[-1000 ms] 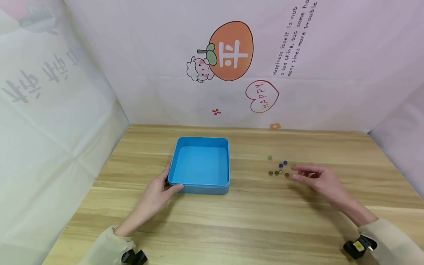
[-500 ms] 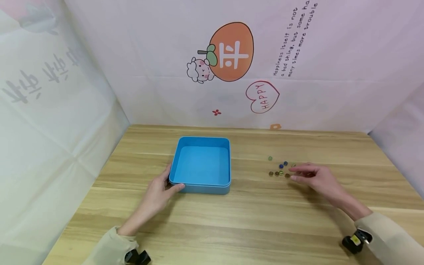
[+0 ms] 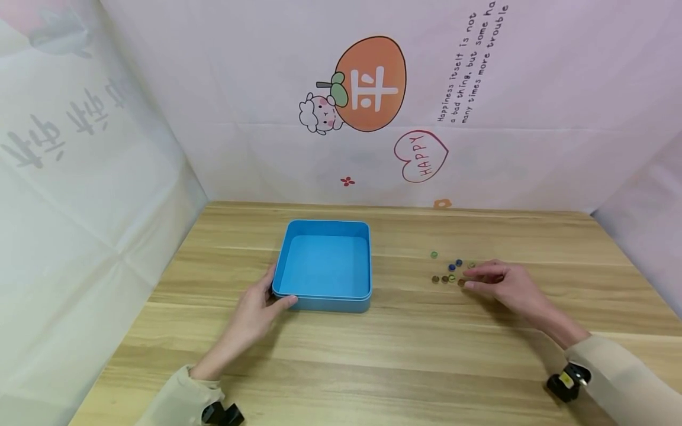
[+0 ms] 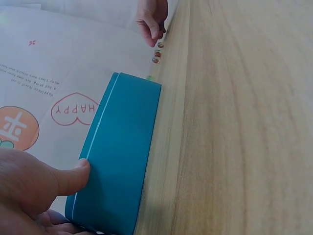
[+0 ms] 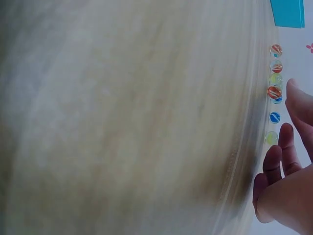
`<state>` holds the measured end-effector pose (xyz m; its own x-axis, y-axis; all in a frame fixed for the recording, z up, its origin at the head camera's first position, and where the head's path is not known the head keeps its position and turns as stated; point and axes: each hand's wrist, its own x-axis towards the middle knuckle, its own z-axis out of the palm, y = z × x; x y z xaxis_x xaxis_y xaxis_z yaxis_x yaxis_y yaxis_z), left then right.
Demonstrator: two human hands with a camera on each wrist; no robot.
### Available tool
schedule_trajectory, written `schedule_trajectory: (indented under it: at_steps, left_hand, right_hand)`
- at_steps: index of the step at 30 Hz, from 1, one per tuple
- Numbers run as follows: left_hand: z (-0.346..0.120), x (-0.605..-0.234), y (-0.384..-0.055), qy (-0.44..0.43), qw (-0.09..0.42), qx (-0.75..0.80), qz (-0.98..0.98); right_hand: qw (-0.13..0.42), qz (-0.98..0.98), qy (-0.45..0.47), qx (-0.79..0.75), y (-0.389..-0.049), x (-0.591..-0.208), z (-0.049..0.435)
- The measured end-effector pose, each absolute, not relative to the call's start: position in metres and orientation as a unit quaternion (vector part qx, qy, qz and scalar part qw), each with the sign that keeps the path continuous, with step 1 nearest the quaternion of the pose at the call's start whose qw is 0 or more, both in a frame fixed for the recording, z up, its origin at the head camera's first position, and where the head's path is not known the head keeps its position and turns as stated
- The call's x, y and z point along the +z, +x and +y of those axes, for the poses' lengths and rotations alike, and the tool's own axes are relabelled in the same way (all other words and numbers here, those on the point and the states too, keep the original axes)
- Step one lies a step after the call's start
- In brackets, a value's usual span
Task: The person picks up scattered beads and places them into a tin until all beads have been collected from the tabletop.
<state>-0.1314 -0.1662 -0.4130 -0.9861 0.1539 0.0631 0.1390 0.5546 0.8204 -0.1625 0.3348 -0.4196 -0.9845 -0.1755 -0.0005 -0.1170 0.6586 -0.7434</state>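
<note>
Marbles (image 3: pixel 452 268), round, glassy and streaked with blue, green, yellow or reddish brown, lie in a loose group on the wood-grain counter (image 3: pixel 373 367), well to the right of your shallow, square, open-topped blue box (image 3: pixel 327 304). Your right hand (image 3: pixel 514 290) is clearly the nearer one, poised at the side of the group away from the box, so nearly all the marbles lie between its fingertips and the box's right wall. Thumb and forefinger stand apart there, with a reddish-brown marble (image 3: pixel 461 283) just beside the thumb tip; whether they touch, the views do not tell. Being round, no marble points anywhere or has a long axis. A green marble (image 3: pixel 434 254) sits somewhat separate, on the side toward the box. Your left hand (image 3: pixel 253 310) grips the box by its near left corner, thumb on the near wall, other fingers mostly hidden. The box's mouth faces up, with no clear long axis.
</note>
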Motion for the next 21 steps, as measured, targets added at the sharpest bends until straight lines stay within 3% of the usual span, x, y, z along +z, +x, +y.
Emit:
schedule_trajectory:
  at_steps: [21]
  left_hand:
    - [-0.1655, -0.4133, -0.1318, 0.080, 0.005, 0.465, 0.882]
  right_hand:
    - [0.019, 0.922, -0.086, -0.378, -0.1681, -0.4249, 0.3376]
